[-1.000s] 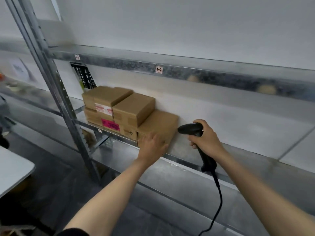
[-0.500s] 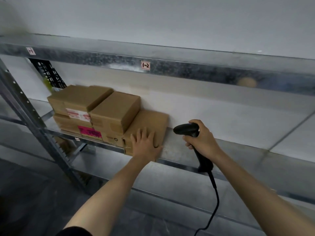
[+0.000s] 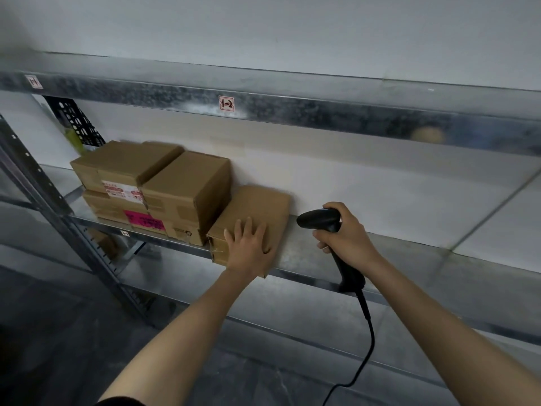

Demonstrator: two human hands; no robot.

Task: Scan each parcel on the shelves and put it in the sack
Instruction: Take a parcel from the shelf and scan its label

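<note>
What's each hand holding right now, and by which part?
The right hand grips the black scanner by its handle, just below the head. The left hand holds nothing; it rests flat on the low cardboard parcel.

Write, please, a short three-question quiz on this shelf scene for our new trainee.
1. True or false: the left hand lies flat on the low cardboard parcel at the front edge of the shelf.
2. Which grips the barcode scanner? A. the left hand B. the right hand C. neither
3. Fill in: the bright label on the bottom-left parcel is ___.
Key: 1 true; 2 B; 3 pink.
</note>
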